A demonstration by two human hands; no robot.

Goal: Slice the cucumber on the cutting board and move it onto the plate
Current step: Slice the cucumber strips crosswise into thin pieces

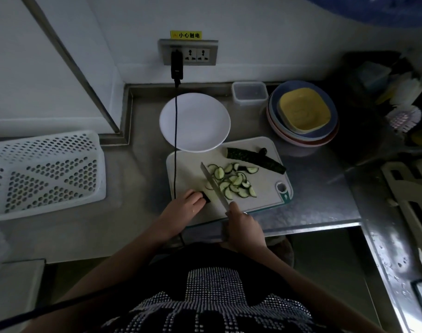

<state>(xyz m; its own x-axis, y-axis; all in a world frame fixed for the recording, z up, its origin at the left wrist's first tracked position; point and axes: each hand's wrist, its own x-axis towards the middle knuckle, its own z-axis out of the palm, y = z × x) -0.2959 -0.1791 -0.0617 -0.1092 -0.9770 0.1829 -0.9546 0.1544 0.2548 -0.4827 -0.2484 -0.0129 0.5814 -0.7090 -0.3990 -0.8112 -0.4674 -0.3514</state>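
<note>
Cucumber stub, dark green [206,197], sits near-left on the pale plastic cutting board [190,169], pinned under left hand [186,203] fingers. Right hand [243,227] grips the steel knife [213,185]; blade just right of stub. Slices [234,180] piled right.

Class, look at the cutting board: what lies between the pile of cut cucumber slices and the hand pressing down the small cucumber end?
The knife blade lies between the left hand and the cucumber slices, seen in the head view.
</note>
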